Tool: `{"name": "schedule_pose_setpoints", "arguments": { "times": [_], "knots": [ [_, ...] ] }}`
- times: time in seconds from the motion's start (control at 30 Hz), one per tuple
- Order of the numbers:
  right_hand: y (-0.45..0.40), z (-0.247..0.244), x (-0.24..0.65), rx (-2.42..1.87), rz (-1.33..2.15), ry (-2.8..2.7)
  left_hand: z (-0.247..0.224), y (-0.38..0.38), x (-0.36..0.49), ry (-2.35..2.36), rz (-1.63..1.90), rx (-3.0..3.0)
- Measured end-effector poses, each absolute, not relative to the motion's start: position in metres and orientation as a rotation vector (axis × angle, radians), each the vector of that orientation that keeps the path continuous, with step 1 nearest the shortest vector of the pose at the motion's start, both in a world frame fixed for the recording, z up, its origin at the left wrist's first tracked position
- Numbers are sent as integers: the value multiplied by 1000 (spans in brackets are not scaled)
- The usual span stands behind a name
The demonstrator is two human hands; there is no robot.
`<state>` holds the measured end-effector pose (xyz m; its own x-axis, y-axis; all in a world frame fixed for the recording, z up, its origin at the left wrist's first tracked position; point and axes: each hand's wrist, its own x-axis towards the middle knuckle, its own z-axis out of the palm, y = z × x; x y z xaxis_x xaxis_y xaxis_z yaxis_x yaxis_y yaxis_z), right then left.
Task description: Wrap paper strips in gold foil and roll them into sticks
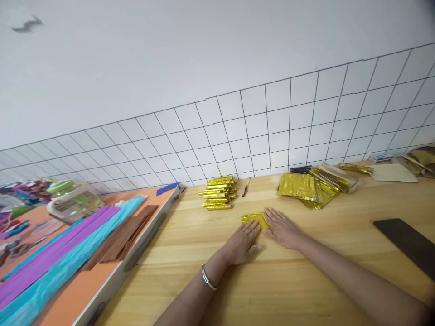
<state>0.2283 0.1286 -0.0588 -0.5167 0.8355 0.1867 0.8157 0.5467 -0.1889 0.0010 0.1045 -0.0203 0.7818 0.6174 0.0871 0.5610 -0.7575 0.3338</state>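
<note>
A small sheet of shiny gold foil paper point(255, 219) lies flat on the wooden table point(190, 253). My left hand point(242, 242) rests on its near edge, fingers stretched out and palm down. On the sheet's right end lies my right hand point(281, 227), also flat with the fingers extended. Both hands cover part of the sheet. Just beyond it, to the left, is a pile of gold foil rolls point(219, 192). Farther right sits a stack of flat gold foil sheets point(299, 185).
A pen point(246, 187) lies by the rolls. At right are a dark flat board point(408, 244) and a pale card point(394, 173). An orange-topped table point(102, 283) at left bears purple, blue and brown crepe paper strips point(117, 237) and a clear box point(76, 203). A wire grid point(265, 117) stands behind.
</note>
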Motion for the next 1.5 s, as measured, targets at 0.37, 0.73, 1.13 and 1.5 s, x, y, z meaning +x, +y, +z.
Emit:
{"name": "schedule_pose_setpoints", "arguments": {
  "times": [0.37, 0.73, 1.13, 1.5],
  "knots": [
    [129, -69, 230, -1383, 81, -2514, -36, 136, 38, 1170, 368, 2630],
    [128, -73, 229, -1412, 28, -2448, -44, 133, 30, 1349, 224, 2777],
    [124, -64, 230, -1383, 25, -2462, -46, 138, 28, 1301, 238, 2788],
    [121, -54, 231, -1267, 140, -2576, -42, 135, 25, 1329, 229, 2784]
  ]
}}
